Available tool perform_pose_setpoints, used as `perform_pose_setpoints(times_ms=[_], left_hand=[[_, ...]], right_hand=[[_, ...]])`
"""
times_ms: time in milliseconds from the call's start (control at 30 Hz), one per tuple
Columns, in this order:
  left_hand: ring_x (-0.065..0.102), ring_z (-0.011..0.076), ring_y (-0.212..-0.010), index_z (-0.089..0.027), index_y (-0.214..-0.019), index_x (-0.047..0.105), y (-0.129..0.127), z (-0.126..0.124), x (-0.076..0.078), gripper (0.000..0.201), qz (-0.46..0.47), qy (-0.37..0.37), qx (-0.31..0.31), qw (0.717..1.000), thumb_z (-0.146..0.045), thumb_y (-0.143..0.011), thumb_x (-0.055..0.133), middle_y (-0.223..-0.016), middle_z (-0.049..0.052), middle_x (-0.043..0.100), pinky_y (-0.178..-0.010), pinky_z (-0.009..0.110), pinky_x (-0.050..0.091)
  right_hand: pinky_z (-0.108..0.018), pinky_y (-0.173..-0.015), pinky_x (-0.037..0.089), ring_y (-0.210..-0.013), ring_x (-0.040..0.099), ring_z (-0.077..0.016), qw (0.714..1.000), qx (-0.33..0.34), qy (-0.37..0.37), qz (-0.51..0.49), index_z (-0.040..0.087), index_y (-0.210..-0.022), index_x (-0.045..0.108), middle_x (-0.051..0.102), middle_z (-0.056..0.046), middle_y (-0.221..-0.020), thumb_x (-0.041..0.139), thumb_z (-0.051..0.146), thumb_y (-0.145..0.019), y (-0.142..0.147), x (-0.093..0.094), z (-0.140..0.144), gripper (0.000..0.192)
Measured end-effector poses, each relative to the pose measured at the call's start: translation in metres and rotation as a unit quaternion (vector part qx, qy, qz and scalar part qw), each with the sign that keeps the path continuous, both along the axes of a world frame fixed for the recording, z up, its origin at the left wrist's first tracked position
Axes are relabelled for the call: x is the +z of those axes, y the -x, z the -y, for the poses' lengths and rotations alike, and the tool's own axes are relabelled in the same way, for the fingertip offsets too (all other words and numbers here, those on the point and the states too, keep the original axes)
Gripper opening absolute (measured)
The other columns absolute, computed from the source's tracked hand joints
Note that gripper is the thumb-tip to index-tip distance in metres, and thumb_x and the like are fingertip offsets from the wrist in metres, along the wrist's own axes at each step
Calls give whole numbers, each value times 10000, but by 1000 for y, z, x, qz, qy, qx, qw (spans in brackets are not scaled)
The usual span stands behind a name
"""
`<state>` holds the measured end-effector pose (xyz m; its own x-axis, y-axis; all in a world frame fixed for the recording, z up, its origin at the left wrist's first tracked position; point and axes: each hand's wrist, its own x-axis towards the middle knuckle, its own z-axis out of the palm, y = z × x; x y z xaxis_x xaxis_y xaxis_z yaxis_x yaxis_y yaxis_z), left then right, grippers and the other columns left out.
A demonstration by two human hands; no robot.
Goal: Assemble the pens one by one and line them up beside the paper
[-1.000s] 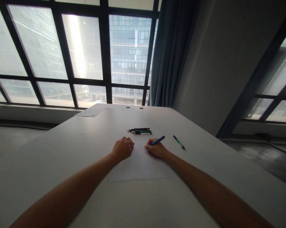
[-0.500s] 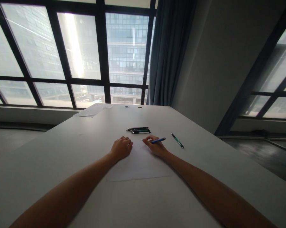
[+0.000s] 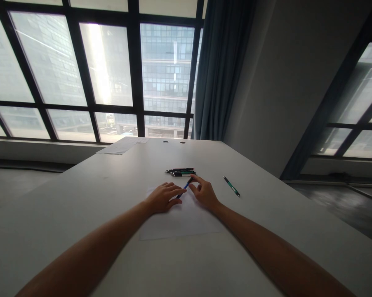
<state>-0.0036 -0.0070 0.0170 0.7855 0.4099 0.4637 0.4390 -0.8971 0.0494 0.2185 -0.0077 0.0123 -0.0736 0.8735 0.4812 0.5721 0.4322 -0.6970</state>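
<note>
A blue pen [image 3: 186,187] slants between my two hands above a white sheet of paper [image 3: 180,225]. My left hand [image 3: 164,197] has its thumb and fingers around the pen's lower end, the hand resting over the sheet's left side. With thumb and fingertips, my right hand [image 3: 203,192] grips the dark upper end. Just beyond the hands lies a small bunch of pens [image 3: 181,171], dark and green. A single green pen [image 3: 231,187] lies to the right of my right hand.
The white table [image 3: 250,231] stretches away toward the windows. Some papers [image 3: 119,146] lie at its far left, and two dark round spots [image 3: 182,142] show near the far edge. A blue curtain [image 3: 215,82] hangs behind the table.
The blue pen has turned from a writing hold in my right hand to a slant between both hands. My left hand has moved right and taken its lower end.
</note>
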Motion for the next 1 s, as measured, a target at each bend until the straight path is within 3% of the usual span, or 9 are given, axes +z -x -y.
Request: perform_pose_setpoints(times_ms=[367, 467, 600, 700, 767, 833, 900, 1000], left_hand=[[567, 229, -1052, -191, -1248, 618, 1, -6, -4, 455, 18, 3, -50, 999, -487, -941, 460, -1156, 119, 675, -939, 376, 476], [560, 229, -1068, -219, -1304, 577, 2, -7, -5, 453, 22, 10, -62, 998, -470, -942, 471, -1209, 119, 656, -937, 385, 485], [565, 240, -1074, -201, -1412, 452, 2, -3, -2, 555, 19, -9, -53, 998, -500, -945, 463, -1270, 141, 619, -936, 400, 478], [603, 225, -996, -181, -1256, 591, 1, -1, -2, 425, 28, -23, -4, 999, -434, -984, 385, -1119, 128, 686, -894, 388, 477], [622, 199, -872, -178, -1022, 683, 0, -3, -3, 407, 56, -31, 68, 996, -367, -1000, 322, -922, 101, 715, -823, 352, 483], [610, 178, -754, -180, -848, 683, 1, -5, -6, 435, 78, -37, 154, 984, -346, -996, 308, -759, 75, 686, -748, 317, 479], [594, 170, -687, -185, -757, 661, 1, -8, -8, 434, 73, -33, 222, 972, -356, -982, 331, -683, 58, 652, -692, 297, 470], [599, 172, -688, -191, -701, 642, 2, -8, -8, 409, 51, -8, 258, 965, -346, -963, 367, -670, 48, 653, -659, 283, 459]], right_hand=[[-231, -540, 479, -562, 578, -106, 999, 43, 29, -10, 170, -1237, 600, 697, -92, -1058, 598, 438, -840, 0, 2, 4, 480], [-242, -527, 502, -577, 619, -121, 996, 46, 34, -73, 165, -1203, 583, 674, -97, -1055, 633, 503, -796, 3, 3, 3, 532], [-258, -566, 548, -620, 645, -135, 978, -18, 19, -205, 167, -1127, 550, 634, -76, -995, 613, 492, -787, 0, 14, -9, 475], [-248, -556, 533, -598, 639, -126, 973, -85, 1, -216, 174, -1171, 518, 620, -61, -977, 534, 426, -814, -28, 27, -27, 437], [-255, -554, 515, -561, 620, -124, 975, -143, -6, -171, 171, -1236, 493, 642, -59, -955, 498, 367, -818, -61, 33, -40, 461], [-285, -657, 524, -652, 647, -163, 972, -215, -30, -92, 144, -1261, 487, 680, -73, -929, 553, 300, -779, -99, 33, -50, 511], [-322, -805, 509, -839, 668, -215, 958, -283, -41, 15, 134, -1110, 612, 702, -107, -952, 579, 250, -765, -136, 28, -56, 366], [-343, -842, 500, -929, 671, -254, 930, -340, 46, 128, 136, -969, 704, 723, -131, -966, 590, 160, -731, -176, 13, -60, 265]])
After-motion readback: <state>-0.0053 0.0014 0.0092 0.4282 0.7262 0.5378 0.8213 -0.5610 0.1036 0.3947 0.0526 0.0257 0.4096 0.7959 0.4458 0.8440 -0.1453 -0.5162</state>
